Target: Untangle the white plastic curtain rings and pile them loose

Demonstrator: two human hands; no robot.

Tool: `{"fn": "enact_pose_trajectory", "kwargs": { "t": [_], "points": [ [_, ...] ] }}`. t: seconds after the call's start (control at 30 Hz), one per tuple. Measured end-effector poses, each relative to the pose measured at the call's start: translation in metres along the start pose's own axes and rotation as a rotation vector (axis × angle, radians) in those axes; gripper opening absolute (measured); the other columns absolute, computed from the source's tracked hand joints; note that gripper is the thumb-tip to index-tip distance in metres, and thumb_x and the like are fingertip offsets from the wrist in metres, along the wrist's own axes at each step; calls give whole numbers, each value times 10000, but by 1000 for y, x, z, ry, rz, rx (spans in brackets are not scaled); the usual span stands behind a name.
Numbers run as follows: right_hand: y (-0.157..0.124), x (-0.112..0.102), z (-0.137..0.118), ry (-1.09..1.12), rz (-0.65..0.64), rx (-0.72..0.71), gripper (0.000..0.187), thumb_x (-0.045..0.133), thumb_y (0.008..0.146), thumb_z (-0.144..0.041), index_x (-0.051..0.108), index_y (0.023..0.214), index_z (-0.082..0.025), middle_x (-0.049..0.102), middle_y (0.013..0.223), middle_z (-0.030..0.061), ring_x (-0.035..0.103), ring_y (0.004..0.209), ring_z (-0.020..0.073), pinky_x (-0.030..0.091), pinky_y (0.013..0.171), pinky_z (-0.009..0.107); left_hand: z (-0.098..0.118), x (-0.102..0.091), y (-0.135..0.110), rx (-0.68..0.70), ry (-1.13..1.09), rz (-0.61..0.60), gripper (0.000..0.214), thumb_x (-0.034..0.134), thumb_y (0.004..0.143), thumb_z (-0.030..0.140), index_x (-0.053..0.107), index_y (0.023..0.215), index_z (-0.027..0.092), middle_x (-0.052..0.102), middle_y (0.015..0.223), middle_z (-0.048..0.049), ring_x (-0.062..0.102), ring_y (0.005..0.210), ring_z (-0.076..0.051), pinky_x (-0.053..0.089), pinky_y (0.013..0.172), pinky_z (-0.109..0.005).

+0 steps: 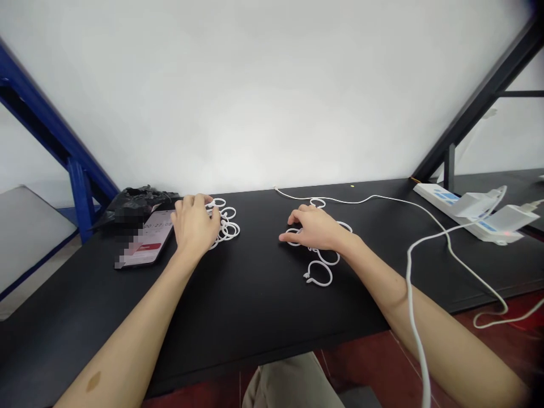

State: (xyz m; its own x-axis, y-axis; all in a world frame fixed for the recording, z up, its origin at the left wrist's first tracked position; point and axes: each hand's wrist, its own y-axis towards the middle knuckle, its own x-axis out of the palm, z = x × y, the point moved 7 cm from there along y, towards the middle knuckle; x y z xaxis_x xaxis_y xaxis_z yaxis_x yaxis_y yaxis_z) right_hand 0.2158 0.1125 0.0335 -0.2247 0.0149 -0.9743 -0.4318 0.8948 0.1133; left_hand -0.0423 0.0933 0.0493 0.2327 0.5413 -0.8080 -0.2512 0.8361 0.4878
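Note:
My left hand (195, 222) rests at the left edge of a cluster of white plastic rings (230, 230). Its thumb and forefinger stand apart over the rings; the other fingertips are hidden behind the hand. To the right, my right hand (315, 225) hovers low over a looser group of the same rings, thumb and fingers spread. One ring (293, 243) shows under its thumb, and others stick out around the palm. Nearest to me lies a single ring (319, 283) with a small clasp whose ends look parted. Whether either hand touches a ring is hard to see.
A phone (147, 241) showing a timer lies left of my left hand, with crumpled black plastic (134, 205) behind it. A power strip (442, 198) with white plugs sits at the right on the black table (255, 317). A white cable (409, 272) crosses over my right forearm.

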Motion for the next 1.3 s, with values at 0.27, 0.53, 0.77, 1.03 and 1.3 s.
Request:
{"fn": "enact_pose_trajectory", "kwargs": {
  "t": [0.27, 0.53, 0.77, 1.03, 1.3],
  "points": [
    [0, 13, -23, -25, 38, -35, 252, 529, 946, -378, 615, 1038, -160, 622, 1051, 99, 593, 974, 232, 446, 857, 340, 55, 5, -25, 353, -112, -64, 181, 472, 921, 300, 631, 945, 215, 662, 1048, -79, 508, 1041, -308, 393, 893, -478],
    [3, 14, -26, -67, 30, 4, 223, 478, 969, -379, 622, 971, -209, 651, 1002, 58, 636, 818, 195, 385, 643, 279, 103, 29, -67, 689, -299, -432, 150, 485, 940, 253, 626, 936, 202, 658, 954, -44, 498, 931, -232, 439, 850, -403],
    [4, 12, -29, 5, 57, -17, 243, 442, 975, -342, 634, 900, -213, 698, 904, 35, 618, 771, 159, 332, 608, 251, 106, 31, -74, 765, -321, -459, 231, 532, 932, 302, 685, 1089, 230, 641, 1120, -49, 470, 968, -228, 450, 907, -407],
    [3, 6, -29, 85, 87, -3, 222, 502, 945, -348, 686, 873, -246, 693, 766, 8, 582, 667, 140, 314, 578, 242, 104, 34, -73, 766, -273, -462, 209, 512, 935, 285, 700, 1009, 232, 632, 1022, -67, 474, 942, -240, 458, 855, -417],
    [-7, -25, -23, 386, 467, -8, 256, 524, 944, -372, 670, 829, -196, 553, 585, -37, 468, 544, 93, 371, 597, 230, 104, 26, -69, 658, -364, -452, 226, 580, 901, 362, 633, 1051, 201, 634, 1048, -73, 517, 1001, -257, 448, 896, -438]
  ]
}}
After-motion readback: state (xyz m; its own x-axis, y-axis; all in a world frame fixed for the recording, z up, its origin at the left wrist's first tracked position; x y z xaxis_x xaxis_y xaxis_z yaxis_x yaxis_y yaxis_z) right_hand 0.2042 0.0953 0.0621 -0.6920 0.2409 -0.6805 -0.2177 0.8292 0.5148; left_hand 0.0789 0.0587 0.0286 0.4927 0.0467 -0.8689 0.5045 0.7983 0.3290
